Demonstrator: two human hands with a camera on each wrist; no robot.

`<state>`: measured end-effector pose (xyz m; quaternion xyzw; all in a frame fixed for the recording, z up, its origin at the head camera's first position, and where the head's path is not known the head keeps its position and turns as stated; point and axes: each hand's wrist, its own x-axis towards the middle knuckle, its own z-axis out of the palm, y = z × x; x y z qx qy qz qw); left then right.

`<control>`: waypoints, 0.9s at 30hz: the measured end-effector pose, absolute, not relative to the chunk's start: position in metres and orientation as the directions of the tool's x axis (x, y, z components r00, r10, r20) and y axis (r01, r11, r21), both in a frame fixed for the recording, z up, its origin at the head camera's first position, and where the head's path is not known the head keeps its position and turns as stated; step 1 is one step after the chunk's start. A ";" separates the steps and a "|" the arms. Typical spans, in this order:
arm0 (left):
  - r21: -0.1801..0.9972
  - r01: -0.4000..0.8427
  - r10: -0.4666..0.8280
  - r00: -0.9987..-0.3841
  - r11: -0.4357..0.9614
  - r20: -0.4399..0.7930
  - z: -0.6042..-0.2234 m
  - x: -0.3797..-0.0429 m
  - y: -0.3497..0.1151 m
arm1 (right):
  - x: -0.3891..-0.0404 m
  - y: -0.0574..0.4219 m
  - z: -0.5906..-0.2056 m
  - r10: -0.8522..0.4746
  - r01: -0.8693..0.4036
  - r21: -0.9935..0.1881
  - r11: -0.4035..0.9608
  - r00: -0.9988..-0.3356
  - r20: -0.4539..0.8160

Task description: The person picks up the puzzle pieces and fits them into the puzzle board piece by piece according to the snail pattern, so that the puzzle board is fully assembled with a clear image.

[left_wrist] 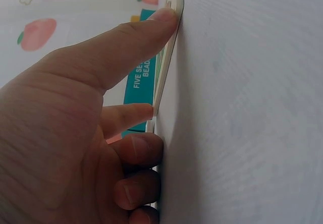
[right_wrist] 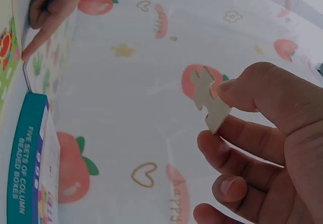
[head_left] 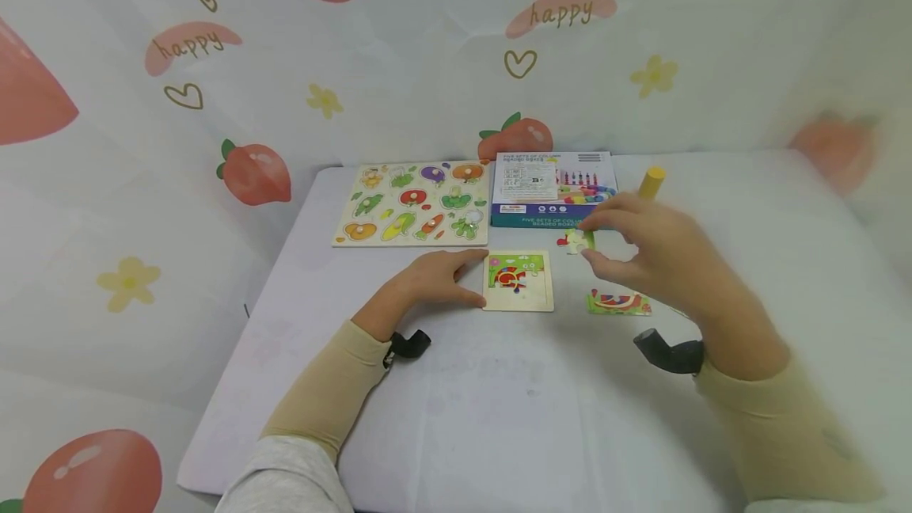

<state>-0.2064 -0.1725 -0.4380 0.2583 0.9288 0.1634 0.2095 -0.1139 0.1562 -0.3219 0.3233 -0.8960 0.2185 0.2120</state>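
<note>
My left hand (head_left: 437,282) spans the left side of a small square puzzle board (head_left: 518,301), thumb and index finger at its two left corners. Some picture pieces with red and green on them lie in the board's upper left. Up and to the right of the board, my right hand (head_left: 659,248) pinches a green and white jigsaw piece (head_left: 579,241) between thumb and index finger. Its plain wooden back and notched edge show in the right wrist view, where the piece (right_wrist: 206,98) is raised. Below this hand, joined-looking picture pieces (head_left: 618,303) lie on the table.
A vegetable puzzle board (head_left: 416,204) lies at the back left. Beside it is a boxed bead set (head_left: 552,190) with a teal side. A yellow cylinder (head_left: 651,182) stands behind my right hand. A printed curtain (head_left: 413,62) hangs behind the white-covered table (head_left: 484,418).
</note>
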 end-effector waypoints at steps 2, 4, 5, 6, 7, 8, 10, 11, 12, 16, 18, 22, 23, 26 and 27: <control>0.415 0.411 0.549 -0.778 0.812 -0.306 -0.438 -0.207 -0.173 | -0.115 0.152 -0.325 -0.492 -0.655 -0.264 0.708 -0.725 0.482; 0.418 0.410 0.551 -0.776 0.810 -0.306 -0.438 -0.207 -0.173 | -0.116 0.147 -0.328 -0.497 -0.643 -0.274 0.716 -0.744 0.447; 0.420 0.410 0.552 -0.776 0.810 -0.307 -0.438 -0.207 -0.173 | -0.116 0.145 -0.330 -0.502 -0.641 -0.275 0.717 -0.748 0.434; 0.419 0.410 0.552 -0.775 0.810 -0.307 -0.438 -0.207 -0.173 | -0.117 0.143 -0.332 -0.507 -0.639 -0.276 0.718 -0.752 0.421; 0.420 0.410 0.552 -0.775 0.810 -0.307 -0.438 -0.207 -0.173 | -0.118 0.142 -0.334 -0.513 -0.640 -0.277 0.716 -0.753 0.412; 0.419 0.409 0.551 -0.776 0.811 -0.308 -0.438 -0.207 -0.173 | -0.119 0.140 -0.336 -0.519 -0.639 -0.279 0.717 -0.756 0.398; 0.417 0.408 0.549 -0.776 0.812 -0.310 -0.437 -0.207 -0.173 | -0.121 0.137 -0.340 -0.531 -0.633 -0.282 0.721 -0.766 0.363; 0.416 0.407 0.548 -0.777 0.813 -0.312 -0.437 -0.207 -0.172 | -0.123 0.135 -0.342 -0.536 -0.628 -0.284 0.725 -0.772 0.340; 0.416 0.405 0.546 -0.777 0.815 -0.313 -0.437 -0.207 -0.172 | -0.124 0.133 -0.344 -0.541 -0.622 -0.286 0.729 -0.780 0.316; 0.416 0.402 0.544 -0.777 0.816 -0.316 -0.437 -0.207 -0.172 | -0.130 0.125 -0.353 -0.542 -0.579 -0.295 0.760 -0.815 0.203; 0.417 0.402 0.544 -0.777 0.815 -0.315 -0.437 -0.207 -0.172 | -0.132 0.122 -0.357 -0.542 -0.567 -0.292 0.770 -0.823 0.167; 0.414 0.403 0.544 -0.778 0.816 -0.315 -0.438 -0.207 -0.172 | -0.138 0.118 -0.367 -0.559 -0.572 -0.295 0.765 -0.818 0.137; 0.414 0.403 0.543 -0.778 0.817 -0.315 -0.438 -0.207 -0.172 | -0.139 0.117 -0.369 -0.567 -0.579 -0.296 0.760 -0.813 0.135; 0.413 0.404 0.544 -0.778 0.816 -0.315 -0.438 -0.207 -0.172 | -0.144 0.115 -0.377 -0.582 -0.589 -0.296 0.752 -0.804 0.124; 0.413 0.407 0.547 -0.777 0.815 -0.313 -0.438 -0.207 -0.172 | -0.145 0.114 -0.380 -0.584 -0.591 -0.296 0.751 -0.803 0.119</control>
